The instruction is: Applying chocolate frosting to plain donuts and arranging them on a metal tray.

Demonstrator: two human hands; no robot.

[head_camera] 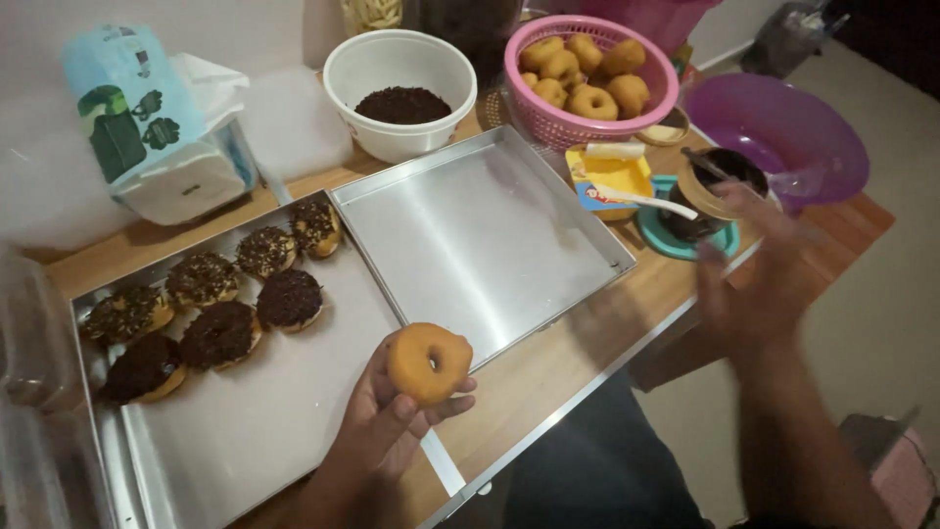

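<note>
Gripping plain doughnut (429,362) in left hand (392,421), right hand (759,279) blurred, grasp unclear, trays (480,235) beneath.

This looks like a home kitchen or small home bakery set up for decorating doughnuts. A wooden table (548,367) carries metal baking trays (490,245), one lined with chocolate-sprinkled doughnuts (220,294), beside a white bowl of sprinkles (399,93) and a pink basket of plain doughnuts (587,78). Household plastic ware, such as a purple basin (783,132), and a plain tiled floor (881,294) suggest a domestic room.

Wooden table (548,367) bears two steel trays (490,245); white bowl (399,93); pink basket (587,122).
</note>
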